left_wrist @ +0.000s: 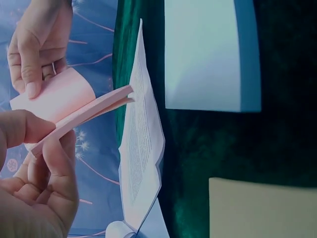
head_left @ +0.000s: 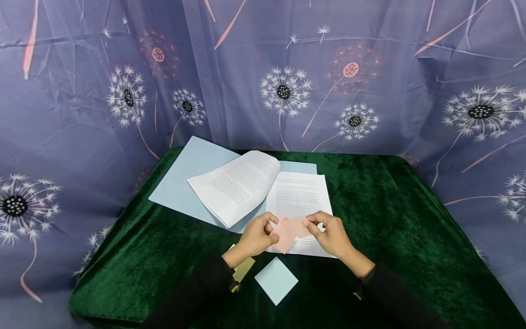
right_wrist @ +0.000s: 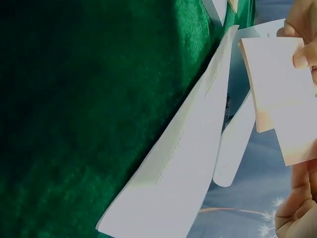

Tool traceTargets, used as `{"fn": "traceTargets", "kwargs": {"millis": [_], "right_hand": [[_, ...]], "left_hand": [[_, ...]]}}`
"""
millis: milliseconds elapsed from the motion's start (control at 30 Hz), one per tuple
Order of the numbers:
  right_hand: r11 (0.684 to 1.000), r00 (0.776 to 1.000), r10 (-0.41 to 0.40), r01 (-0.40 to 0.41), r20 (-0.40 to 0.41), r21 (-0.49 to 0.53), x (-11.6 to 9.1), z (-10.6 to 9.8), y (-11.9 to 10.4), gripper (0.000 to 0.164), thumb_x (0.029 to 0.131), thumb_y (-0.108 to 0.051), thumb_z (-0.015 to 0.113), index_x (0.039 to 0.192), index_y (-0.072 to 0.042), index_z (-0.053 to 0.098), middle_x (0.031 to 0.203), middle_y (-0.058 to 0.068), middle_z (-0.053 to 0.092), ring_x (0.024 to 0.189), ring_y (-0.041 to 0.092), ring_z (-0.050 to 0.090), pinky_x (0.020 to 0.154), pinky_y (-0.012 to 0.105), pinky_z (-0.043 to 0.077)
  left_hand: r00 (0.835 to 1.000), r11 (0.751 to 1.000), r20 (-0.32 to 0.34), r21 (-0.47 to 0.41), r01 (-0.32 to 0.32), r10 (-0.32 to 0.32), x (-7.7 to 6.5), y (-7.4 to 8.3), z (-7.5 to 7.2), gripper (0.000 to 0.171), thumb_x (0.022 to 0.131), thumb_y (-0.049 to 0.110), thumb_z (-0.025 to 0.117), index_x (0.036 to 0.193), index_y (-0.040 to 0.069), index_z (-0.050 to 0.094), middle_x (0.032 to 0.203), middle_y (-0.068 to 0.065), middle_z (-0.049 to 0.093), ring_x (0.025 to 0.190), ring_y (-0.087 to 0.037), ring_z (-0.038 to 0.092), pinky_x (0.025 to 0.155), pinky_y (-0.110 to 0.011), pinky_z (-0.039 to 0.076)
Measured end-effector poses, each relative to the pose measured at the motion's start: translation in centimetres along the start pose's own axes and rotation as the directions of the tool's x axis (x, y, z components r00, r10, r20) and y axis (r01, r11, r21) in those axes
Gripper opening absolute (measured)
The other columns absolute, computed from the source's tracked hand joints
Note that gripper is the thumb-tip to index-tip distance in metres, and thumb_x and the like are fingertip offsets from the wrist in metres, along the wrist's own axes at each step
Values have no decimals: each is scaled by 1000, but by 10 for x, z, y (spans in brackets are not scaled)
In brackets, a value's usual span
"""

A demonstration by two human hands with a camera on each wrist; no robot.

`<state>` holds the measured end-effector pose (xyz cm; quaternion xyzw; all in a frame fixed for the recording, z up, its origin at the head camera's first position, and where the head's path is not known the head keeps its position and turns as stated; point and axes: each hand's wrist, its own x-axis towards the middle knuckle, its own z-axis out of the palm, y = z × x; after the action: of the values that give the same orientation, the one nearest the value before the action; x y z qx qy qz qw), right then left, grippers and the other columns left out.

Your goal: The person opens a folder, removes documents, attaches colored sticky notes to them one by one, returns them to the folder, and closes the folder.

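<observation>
My left hand (head_left: pixel 255 236) grips a pink sticky note pad (head_left: pixel 283 238) by its edge, thumb on the face and fingers beneath in the left wrist view. With thumb and fingertips, my right hand (head_left: pixel 332 234) pinches the pad's top sheet (head_left: pixel 301 227). That sheet curls up from the pad in the left wrist view, its near edge still at the pad. Both hands are over the printed page (head_left: pixel 297 194) of an open stack of papers. In the right wrist view the sheet (right_wrist: pixel 297 141) extends below the pad toward the right fingers.
A turned-back bundle of printed pages (head_left: pixel 240 185) lies left on a light blue folder (head_left: pixel 189 178). Nearer me are a light blue note pad (head_left: pixel 276 280) and a yellow pad (head_left: pixel 244 268), partly behind my left wrist. Green velvet (head_left: pixel 382 205) covers the table; patterned curtains hang behind.
</observation>
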<state>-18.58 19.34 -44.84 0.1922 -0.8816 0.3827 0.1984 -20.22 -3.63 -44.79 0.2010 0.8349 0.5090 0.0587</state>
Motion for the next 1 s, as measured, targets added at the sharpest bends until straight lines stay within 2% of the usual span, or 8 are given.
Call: {"fn": "traceTargets", "kwargs": {"millis": [133,367,567,800,1000], "right_hand": [[997,997,71,-71,0,26,2,-1,0,7,92,-6,72,89,0,75,83,7,76,73,2,60,69,33,47],[971,976,216,-218,33,97,4,-5,0,7,92,-6,71,87,-5,76,80,8,74,74,-2,55,74,30,43],[963,967,249,-252,51,89,4,-7,3,8,93,-7,71,87,-5,76,83,8,75,76,-2,55,77,32,44],[955,960,275,-280,57,100,4,-7,8,10,93,-7,70,87,-4,76,81,9,74,73,-1,53,75,28,43],[945,954,295,-301,62,126,5,-6,11,11,93,-6,70,85,-1,75,75,8,70,66,1,49,70,25,41]], "left_hand": [[999,1000,-38,4,-16,16,-1,0,1,29,76,-7,65,104,-1,66,66,-3,57,56,-7,45,52,-20,36],[997,999,-65,4,-50,51,-4,-1,2,27,76,-8,64,102,0,66,65,-1,52,54,-2,41,52,-19,35],[997,999,-58,1,-47,47,-6,-3,3,26,77,-8,64,102,0,66,66,0,50,54,-2,41,51,-19,35],[998,1000,-54,4,-19,19,-8,-1,1,25,79,-7,64,102,1,67,68,4,46,53,-4,37,51,-18,32],[998,1000,-62,10,-15,15,-9,-1,1,26,77,-6,64,102,2,67,71,-1,52,55,-2,39,52,-19,34]]}}
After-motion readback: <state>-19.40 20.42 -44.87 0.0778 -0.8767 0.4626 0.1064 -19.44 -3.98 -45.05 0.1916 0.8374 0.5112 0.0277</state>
